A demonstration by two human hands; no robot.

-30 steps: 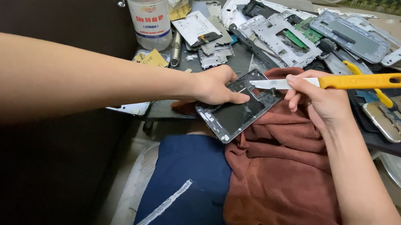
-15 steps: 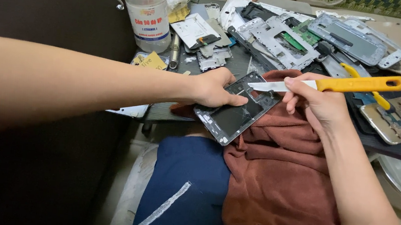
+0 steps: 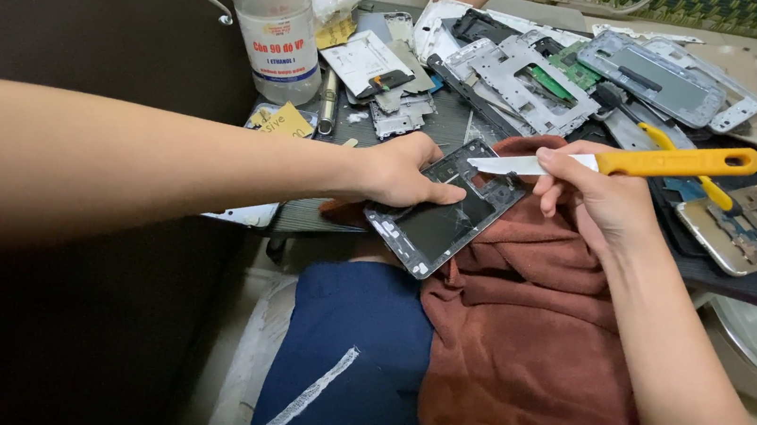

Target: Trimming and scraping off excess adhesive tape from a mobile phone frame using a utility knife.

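Two bare hands work over a lap here, with a rust-brown towel draped across the dark blue trousers nearest the camera. On the towel's upper edge lies an opened phone frame, dark, its glass cracked, angled corner-down. Left hand clamps onto it from the left side, thumb pressed flat across the frame's middle, fingers curled over its upper left edge, so the frame sits right under that grip and pokes out below and to the right of it. Right hand is closed around a yellow-handled knife, pinching it where handle meets blade; the handle runs out to the right of the fingers, the pale blade reaches left and its tip hangs just above the frame's top right corner, close to the left thumb.

Beyond both grips, the dark table is crowded: silver phone chassis parts, a green circuit board, a grey back cover. Further left stands a clear plastic bottle, upright, well apart from the hands.
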